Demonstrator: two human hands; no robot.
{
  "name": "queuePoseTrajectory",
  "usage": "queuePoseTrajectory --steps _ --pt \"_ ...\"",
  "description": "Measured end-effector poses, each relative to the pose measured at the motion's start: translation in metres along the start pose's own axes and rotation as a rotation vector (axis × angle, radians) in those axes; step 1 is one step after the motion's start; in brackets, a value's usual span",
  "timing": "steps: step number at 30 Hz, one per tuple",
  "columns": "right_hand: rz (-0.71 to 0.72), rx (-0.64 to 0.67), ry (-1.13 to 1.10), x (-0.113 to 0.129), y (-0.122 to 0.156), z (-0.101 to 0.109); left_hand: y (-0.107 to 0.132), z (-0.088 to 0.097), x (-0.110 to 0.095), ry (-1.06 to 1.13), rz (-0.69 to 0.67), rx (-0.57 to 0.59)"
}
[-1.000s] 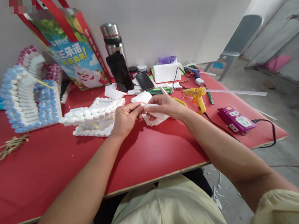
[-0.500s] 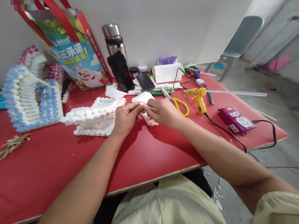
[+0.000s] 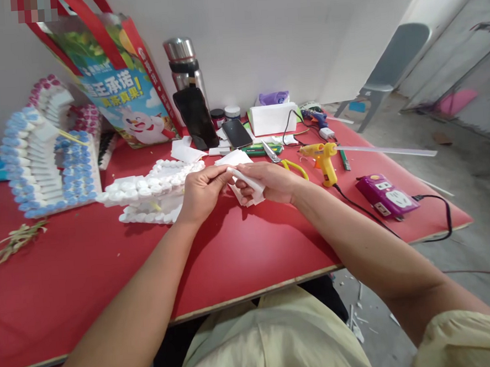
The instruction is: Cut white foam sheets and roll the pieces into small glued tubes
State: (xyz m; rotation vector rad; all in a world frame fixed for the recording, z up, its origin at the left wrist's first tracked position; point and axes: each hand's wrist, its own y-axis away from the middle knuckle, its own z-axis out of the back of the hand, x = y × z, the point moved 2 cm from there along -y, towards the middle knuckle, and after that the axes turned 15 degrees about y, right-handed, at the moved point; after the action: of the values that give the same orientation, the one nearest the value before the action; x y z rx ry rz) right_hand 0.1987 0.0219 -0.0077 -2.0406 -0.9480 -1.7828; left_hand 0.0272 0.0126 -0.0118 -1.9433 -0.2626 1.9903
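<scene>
Between my two hands is a piece of white tissue paper (image 3: 250, 182), partly rolled or folded into a narrow strip. My left hand (image 3: 204, 192) pinches its left end between thumb and fingers. My right hand (image 3: 272, 181) is closed around the other end, with its fingers curled beneath the paper. Under and behind the hands lies a stack of white paper sheets (image 3: 235, 157) on the red table (image 3: 250, 260). Just left of my left hand stands a model built of white rolled pieces (image 3: 141, 187), with a yellow stick inside it.
Right of my hands lie yellow-handled scissors (image 3: 296, 168), a yellow glue gun (image 3: 324, 159) and a purple power socket (image 3: 387, 197) with a black cord. Behind are a phone (image 3: 197, 120), a steel flask (image 3: 183, 65) and a printed bag (image 3: 119, 91). A blue-and-white model (image 3: 48, 162) stands left.
My right hand has turned and opened outward a little, showing more of the white tissue paper. My left hand keeps its pinch in nearly the same spot.
</scene>
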Motion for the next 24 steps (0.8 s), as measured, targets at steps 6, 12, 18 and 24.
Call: queuePoseTrajectory --steps 6,12,18,24 --pt "0.167 -0.005 0.279 0.003 0.003 0.002 0.0 0.001 0.004 0.005 0.006 -0.007" --pt "0.283 -0.255 0.59 0.0 -0.004 0.004 0.001 -0.001 0.008 0.025 0.021 -0.043" --pt "0.365 -0.594 0.937 0.003 0.0 0.001 0.002 -0.007 0.009 0.163 0.098 -0.106" --pt "0.401 -0.719 1.02 0.002 0.003 -0.006 0.004 -0.012 0.006 0.145 0.063 -0.122"
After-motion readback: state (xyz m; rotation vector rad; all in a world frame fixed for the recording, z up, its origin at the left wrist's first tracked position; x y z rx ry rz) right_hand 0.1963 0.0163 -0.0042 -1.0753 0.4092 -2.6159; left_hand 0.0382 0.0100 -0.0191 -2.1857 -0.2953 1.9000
